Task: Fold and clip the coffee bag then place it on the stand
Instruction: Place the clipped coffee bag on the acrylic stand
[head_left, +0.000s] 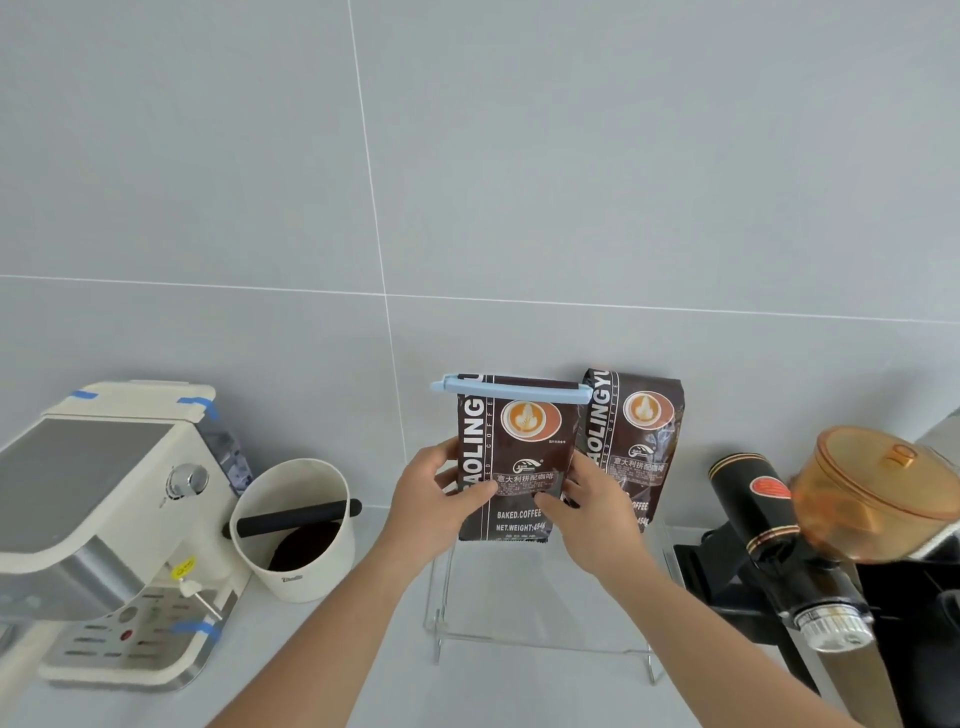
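A dark brown coffee bag (519, 447) stands upright on the clear acrylic stand (540, 644), against the wall. A pale blue clip (511, 391) is clamped across its folded top. My left hand (436, 499) grips the bag's left edge with the thumb on its front. On the lower right side, my right hand (597, 514) holds the bag with its fingers on the front.
A second coffee bag (636, 431) without a clip stands just right of the first on the stand. A white knock box (296, 525) and a cream espresso machine (104, 519) stand to the left. On the right is a black grinder (769, 530) with an amber hopper.
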